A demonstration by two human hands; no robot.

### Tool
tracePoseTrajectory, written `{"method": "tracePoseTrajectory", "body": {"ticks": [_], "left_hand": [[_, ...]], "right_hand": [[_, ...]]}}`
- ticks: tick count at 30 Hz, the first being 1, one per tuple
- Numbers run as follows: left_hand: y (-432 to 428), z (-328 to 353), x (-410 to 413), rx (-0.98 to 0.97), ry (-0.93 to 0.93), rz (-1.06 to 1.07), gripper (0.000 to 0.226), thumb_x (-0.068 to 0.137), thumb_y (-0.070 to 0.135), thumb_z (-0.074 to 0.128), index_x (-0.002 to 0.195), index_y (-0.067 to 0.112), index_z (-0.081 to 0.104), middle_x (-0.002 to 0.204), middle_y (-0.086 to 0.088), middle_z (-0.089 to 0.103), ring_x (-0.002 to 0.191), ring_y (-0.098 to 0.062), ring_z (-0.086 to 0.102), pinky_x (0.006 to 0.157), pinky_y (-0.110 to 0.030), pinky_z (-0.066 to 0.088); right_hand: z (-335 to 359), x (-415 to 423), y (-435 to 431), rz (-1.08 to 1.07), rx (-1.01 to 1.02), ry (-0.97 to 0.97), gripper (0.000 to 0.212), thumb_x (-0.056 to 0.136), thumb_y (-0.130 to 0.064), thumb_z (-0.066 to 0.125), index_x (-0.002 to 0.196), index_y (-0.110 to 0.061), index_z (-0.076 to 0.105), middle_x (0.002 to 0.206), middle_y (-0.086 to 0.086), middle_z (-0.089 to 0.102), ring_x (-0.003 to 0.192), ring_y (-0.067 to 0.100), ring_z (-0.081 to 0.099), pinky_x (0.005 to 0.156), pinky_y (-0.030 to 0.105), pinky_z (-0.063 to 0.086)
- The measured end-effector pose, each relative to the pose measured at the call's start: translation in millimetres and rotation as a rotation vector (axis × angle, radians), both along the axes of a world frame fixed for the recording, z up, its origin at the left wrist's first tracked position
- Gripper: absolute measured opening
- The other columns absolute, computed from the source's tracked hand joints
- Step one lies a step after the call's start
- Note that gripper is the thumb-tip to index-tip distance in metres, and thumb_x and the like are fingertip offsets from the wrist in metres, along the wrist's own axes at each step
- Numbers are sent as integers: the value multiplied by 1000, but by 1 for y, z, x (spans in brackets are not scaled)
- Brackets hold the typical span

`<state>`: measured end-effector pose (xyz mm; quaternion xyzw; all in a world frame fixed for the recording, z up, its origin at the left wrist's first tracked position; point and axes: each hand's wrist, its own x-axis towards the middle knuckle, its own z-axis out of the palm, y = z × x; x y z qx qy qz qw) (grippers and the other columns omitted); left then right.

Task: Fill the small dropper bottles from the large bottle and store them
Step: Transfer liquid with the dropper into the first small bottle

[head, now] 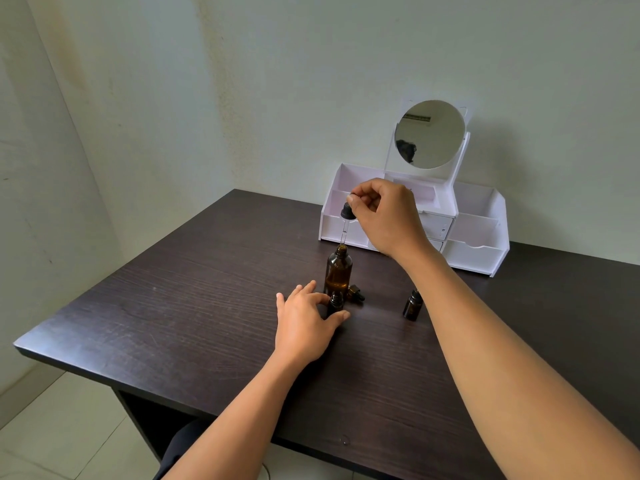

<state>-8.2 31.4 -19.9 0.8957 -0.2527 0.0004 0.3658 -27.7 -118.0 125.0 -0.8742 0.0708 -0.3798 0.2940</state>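
Note:
A large amber bottle stands uncapped near the middle of the dark table. My right hand pinches the black bulb of a glass dropper, whose tip hangs just above the large bottle's mouth. My left hand grips a small dark dropper bottle standing open in front of the large bottle. A dark cap lies on its side just right of them. A second small bottle, capped, stands further right, partly behind my right forearm.
A white desk organiser with open compartments, small drawers and a round mirror stands at the back of the table against the wall. The table's left and front edges drop to a tiled floor.

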Motion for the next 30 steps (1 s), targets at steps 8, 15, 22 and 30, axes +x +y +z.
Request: {"method": "tracePoseTrajectory", "body": {"ticks": [8, 15, 22, 30], "left_hand": [[0, -1, 0, -20, 3, -3, 49, 83, 57, 69, 122, 28, 67, 157, 1, 34, 149, -19, 20, 122, -50, -1], [0, 0, 0, -13, 3, -6, 48, 83, 56, 68, 123, 28, 66, 157, 1, 33, 149, -19, 20, 122, -51, -1], [0, 1, 0, -11, 4, -4, 47, 83, 55, 69, 123, 30, 66, 158, 1, 33, 149, -19, 19, 122, -51, -2], [0, 1, 0, 1, 1, -4, 48, 83, 57, 68, 122, 29, 67, 158, 1, 33, 149, -19, 19, 122, -50, -2]], "right_hand": [[7, 0, -2, 0, -17, -10, 11, 93, -21, 67, 97, -13, 71, 79, -6, 63, 67, -1, 54, 64, 10, 41], [-2, -2, 2, 15, -30, 64, 13, 94, -21, 65, 101, -11, 71, 86, -4, 64, 71, 0, 55, 67, 11, 42], [-4, -3, 3, 1, -32, 126, 11, 93, -20, 66, 99, -12, 71, 85, -5, 64, 66, -2, 53, 60, 7, 36], [-9, -4, 3, 20, -28, 167, 8, 93, -19, 66, 94, -13, 70, 77, -9, 59, 65, -1, 52, 61, 9, 37]]}}
